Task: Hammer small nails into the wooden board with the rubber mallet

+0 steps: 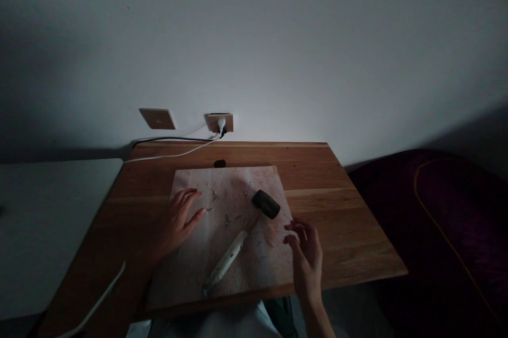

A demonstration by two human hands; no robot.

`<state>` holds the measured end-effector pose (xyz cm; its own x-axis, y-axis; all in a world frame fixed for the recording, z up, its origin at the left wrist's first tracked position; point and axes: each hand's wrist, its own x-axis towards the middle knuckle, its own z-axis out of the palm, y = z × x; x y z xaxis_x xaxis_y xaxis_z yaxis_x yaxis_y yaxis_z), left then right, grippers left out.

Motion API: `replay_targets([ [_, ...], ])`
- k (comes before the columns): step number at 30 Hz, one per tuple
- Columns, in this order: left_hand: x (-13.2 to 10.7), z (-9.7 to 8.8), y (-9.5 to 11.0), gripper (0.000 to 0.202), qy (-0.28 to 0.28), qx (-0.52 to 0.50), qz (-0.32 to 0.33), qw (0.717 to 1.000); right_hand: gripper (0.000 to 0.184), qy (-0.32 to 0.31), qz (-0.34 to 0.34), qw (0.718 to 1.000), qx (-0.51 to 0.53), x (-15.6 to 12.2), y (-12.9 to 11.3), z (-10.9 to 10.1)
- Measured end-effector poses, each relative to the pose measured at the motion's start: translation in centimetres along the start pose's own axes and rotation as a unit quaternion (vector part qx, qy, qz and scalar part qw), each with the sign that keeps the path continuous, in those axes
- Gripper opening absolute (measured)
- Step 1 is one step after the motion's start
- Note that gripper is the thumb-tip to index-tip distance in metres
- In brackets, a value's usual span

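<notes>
A mallet (266, 204) with a dark head and a pale-wrapped handle lies slantwise on a whitish, stained board (190, 269). Over the board's left part is my left hand (182, 219), fingers apart and holding nothing. Close to its thumb tip lies a small shiny nail or screw (209, 210). Several more small metal pieces (227, 220) are scattered on the board, too tiny to name surely. A row of small dots or nail heads runs along the far part. My right hand (306, 248) hovers at the board's right edge, fingers loosely curled and apart, with nothing in it.
The board rests on a wooden table (337, 211) against a wall. A wall socket (220, 123) holds plugs with white and black cables (166, 156) running left. A pale panel (51, 232) stands at left, purple fabric (444, 232) at right. A dark oval (219, 163) lies behind the board.
</notes>
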<state>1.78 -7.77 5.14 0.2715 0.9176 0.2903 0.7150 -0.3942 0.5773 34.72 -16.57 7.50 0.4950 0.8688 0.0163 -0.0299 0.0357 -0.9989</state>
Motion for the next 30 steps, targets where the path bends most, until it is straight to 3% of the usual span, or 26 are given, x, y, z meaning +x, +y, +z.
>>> replay_targets([
  [4, -3.3, 0.4, 0.1, 0.056, 0.017, -0.134, -0.064, 0.989, 0.035, 0.017, 0.129, 0.98, 0.154, -2.8, 0.8, 1.5],
  [7, -4.3, 1.6, 0.8, 0.076, 0.022, -0.274, -0.119, 0.954, 0.037, -0.001, 0.227, 0.939, 0.257, -4.2, 1.2, 2.6],
  [10, -4.3, 2.7, 1.9, 0.087, 0.015, -0.355, -0.157, 0.921, 0.036, -0.021, 0.266, 0.909, 0.32, -4.9, 1.1, 3.2],
  [14, -4.2, 2.8, 3.8, 0.09, -0.033, -0.413, -0.148, 0.898, 0.034, -0.056, 0.3, 0.881, 0.361, -4.7, 0.6, 3.3],
  [18, -4.5, 2.5, 5.2, 0.091, -0.072, -0.472, -0.13, 0.869, 0.035, -0.114, 0.373, 0.832, 0.394, -4.2, -0.3, 3.0],
  [21, -5.2, 2.8, 5.1, 0.094, -0.073, -0.502, -0.123, 0.853, 0.033, -0.138, 0.384, 0.814, 0.412, -3.8, -1.1, 3.3],
  [26, -6.9, 3.4, 4.0, 0.101, -0.056, -0.517, -0.157, 0.839, 0.022, -0.158, 0.355, 0.816, 0.429, -2.2, -1.5, 4.7],
  [30, -8.0, 3.3, 3.1, 0.095, -0.032, -0.503, -0.187, 0.843, 0.013, -0.17, 0.33, 0.823, 0.43, -0.8, -0.8, 6.1],
])
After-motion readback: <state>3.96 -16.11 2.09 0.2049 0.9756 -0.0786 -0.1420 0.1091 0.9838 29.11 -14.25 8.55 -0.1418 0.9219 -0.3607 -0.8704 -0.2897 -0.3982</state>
